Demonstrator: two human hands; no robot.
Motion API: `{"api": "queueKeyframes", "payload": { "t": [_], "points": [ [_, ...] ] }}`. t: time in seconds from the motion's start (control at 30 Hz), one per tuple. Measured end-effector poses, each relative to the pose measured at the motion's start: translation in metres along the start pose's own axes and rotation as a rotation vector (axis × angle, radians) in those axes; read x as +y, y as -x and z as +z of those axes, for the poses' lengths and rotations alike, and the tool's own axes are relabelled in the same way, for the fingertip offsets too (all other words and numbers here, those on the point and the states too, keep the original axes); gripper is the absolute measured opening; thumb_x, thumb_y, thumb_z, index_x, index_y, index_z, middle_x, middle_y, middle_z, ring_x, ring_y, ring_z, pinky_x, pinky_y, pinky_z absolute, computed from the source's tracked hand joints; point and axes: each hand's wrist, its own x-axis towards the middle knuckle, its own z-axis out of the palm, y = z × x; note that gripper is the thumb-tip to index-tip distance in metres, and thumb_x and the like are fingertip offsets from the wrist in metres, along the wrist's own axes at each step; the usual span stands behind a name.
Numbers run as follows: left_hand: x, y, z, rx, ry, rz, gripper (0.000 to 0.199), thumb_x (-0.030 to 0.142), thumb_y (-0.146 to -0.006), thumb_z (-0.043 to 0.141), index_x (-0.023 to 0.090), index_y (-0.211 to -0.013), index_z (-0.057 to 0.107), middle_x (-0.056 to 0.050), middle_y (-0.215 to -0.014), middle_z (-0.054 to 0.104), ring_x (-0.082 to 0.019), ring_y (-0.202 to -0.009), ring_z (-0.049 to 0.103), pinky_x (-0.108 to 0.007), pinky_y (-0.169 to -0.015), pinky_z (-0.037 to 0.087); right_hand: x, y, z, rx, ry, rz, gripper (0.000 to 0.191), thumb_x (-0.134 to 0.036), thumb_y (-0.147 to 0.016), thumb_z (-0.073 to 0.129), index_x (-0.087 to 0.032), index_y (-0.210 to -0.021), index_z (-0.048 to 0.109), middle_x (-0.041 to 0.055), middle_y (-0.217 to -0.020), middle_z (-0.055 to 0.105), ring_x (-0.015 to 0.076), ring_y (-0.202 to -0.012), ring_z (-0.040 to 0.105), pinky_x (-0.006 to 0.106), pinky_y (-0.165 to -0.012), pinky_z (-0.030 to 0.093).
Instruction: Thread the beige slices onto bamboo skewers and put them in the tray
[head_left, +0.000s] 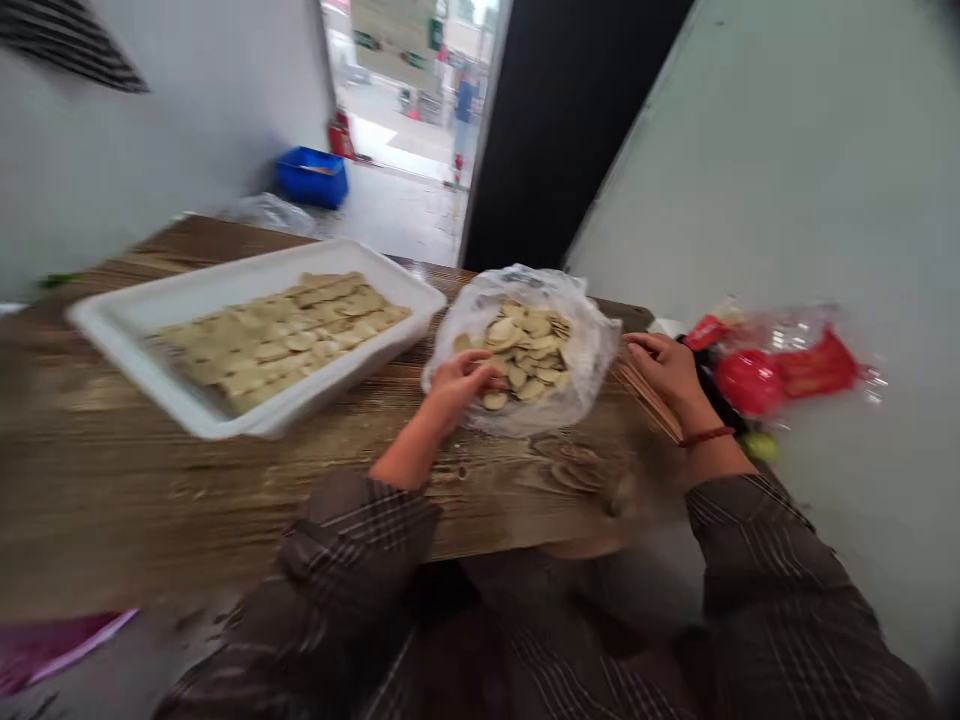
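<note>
My left hand (466, 385) is at the left edge of a clear plastic bag (589, 330), its fingers curled over pale flat slices (529, 345); whether it grips one I cannot make out. My right hand (664, 365) is closed round the top of a thin brown stack (646, 398) at the table's right end, too blurred to name. Left of the bag, a white tray (187, 285) holds rows of overlapping pale slices (285, 335).
The wooden table (360, 470) has a blurred darker patch near its front right. Red plastic packages (780, 370) and a green round thing (761, 445) lie beyond its right end. A blue bin (311, 178) and a red extinguisher (341, 135) stand by the doorway; a person (463, 100) is outside.
</note>
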Motion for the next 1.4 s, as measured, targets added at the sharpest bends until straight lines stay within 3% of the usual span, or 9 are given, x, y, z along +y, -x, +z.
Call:
{"api": "queueKeyframes", "payload": {
  "t": [0.13, 0.23, 0.37, 0.57, 0.7, 0.87, 1.1, 1.27, 1.4],
  "points": [
    [0.003, -0.004, -0.003, -0.037, -0.007, 0.040, 0.035, 0.027, -0.073, 0.074, 0.013, -0.103, 0.061, -0.006, -0.081, 0.072, -0.014, -0.068, 0.069, -0.027, -0.069, 0.056, 0.057, 0.035, -0.038, 0.001, 0.027, 0.259, 0.037, -0.033, -0.086, 0.052, -0.011, -0.106, 0.073, 0.0134, -0.104, 0.075, 0.0234, -0.092, 0.068, 0.036, -0.083, 0.051],
    [0.006, -0.002, -0.003, -0.026, -0.058, 0.059, 0.039, 0.032, -0.072, 0.075, 0.013, -0.104, 0.061, -0.006, -0.083, 0.072, -0.015, -0.072, 0.070, -0.028, -0.071, 0.056, 0.079, 0.061, -0.043, -0.075, 0.067, 0.359, 0.033, -0.030, -0.086, 0.052, -0.012, -0.102, 0.075, 0.0120, -0.102, 0.076, 0.0230, -0.093, 0.069, 0.034, -0.082, 0.052],
    [0.009, -0.002, -0.005, -0.007, -0.102, 0.051, 0.050, 0.038, -0.066, 0.080, 0.012, -0.105, 0.062, -0.006, -0.084, 0.072, -0.017, -0.074, 0.070, -0.030, -0.073, 0.055, 0.086, 0.079, -0.021, -0.177, 0.102, 0.387, 0.024, -0.025, -0.083, 0.057, -0.016, -0.096, 0.076, 0.0071, -0.095, 0.077, 0.0208, -0.088, 0.070, 0.030, -0.081, 0.052],
    [0.004, -0.005, -0.008, -0.001, -0.161, 0.035, 0.057, 0.043, -0.063, 0.081, 0.013, -0.106, 0.062, -0.007, -0.085, 0.072, -0.017, -0.073, 0.070, -0.029, -0.070, 0.054, 0.084, 0.065, 0.026, -0.241, 0.204, 0.465, 0.028, -0.029, -0.081, 0.063, -0.019, -0.107, 0.071, 0.0105, -0.109, 0.071, 0.0226, -0.097, 0.066, 0.032, -0.086, 0.048],
    [0.000, -0.008, -0.012, -0.025, -0.192, 0.028, 0.057, 0.044, -0.064, 0.081, 0.012, -0.107, 0.061, -0.007, -0.086, 0.073, -0.017, -0.072, 0.070, -0.029, -0.071, 0.054, 0.090, 0.055, 0.047, -0.275, 0.224, 0.564, 0.021, -0.029, -0.083, 0.058, -0.018, -0.092, 0.072, 0.0114, -0.095, 0.072, 0.0227, -0.091, 0.066, 0.031, -0.081, 0.047],
    [-0.005, -0.008, -0.017, -0.028, -0.180, 0.021, 0.057, 0.046, -0.065, 0.079, 0.012, -0.107, 0.060, -0.007, -0.086, 0.073, -0.016, -0.071, 0.069, -0.029, -0.069, 0.054, 0.097, 0.052, 0.053, -0.263, 0.156, 0.545, 0.017, -0.025, -0.078, 0.055, -0.019, -0.071, 0.069, 0.0105, -0.084, 0.073, 0.0209, -0.081, 0.064, 0.029, -0.074, 0.044],
    [-0.011, -0.006, -0.019, -0.033, -0.135, 0.013, 0.059, 0.050, -0.064, 0.079, 0.012, -0.104, 0.060, -0.007, -0.084, 0.072, -0.016, -0.068, 0.068, -0.026, -0.062, 0.051, 0.105, 0.047, 0.051, -0.064, -0.013, 0.470, 0.017, -0.034, -0.067, 0.055, -0.021, -0.058, 0.061, 0.0028, -0.060, 0.066, 0.0181, -0.059, 0.057, 0.028, -0.058, 0.042],
    [-0.012, -0.004, -0.018, -0.032, -0.125, 0.031, 0.055, 0.048, -0.066, 0.078, 0.013, -0.103, 0.060, -0.007, -0.082, 0.072, -0.017, -0.067, 0.069, -0.026, -0.059, 0.051, 0.097, 0.029, 0.029, 0.226, -0.110, 0.453, 0.032, -0.047, -0.072, 0.050, -0.017, -0.072, 0.063, 0.0076, -0.069, 0.067, 0.0198, -0.064, 0.058, 0.030, -0.060, 0.044],
    [-0.013, -0.004, -0.016, -0.034, -0.102, 0.047, 0.050, 0.045, -0.068, 0.077, 0.013, -0.101, 0.059, -0.007, -0.082, 0.072, -0.017, -0.067, 0.069, -0.026, -0.059, 0.051, 0.069, 0.017, 0.004, 0.402, -0.214, 0.412, 0.041, -0.051, -0.082, 0.048, -0.015, -0.094, 0.062, 0.0066, -0.075, 0.067, 0.0166, -0.062, 0.057, 0.029, -0.061, 0.045]
  ]
}}
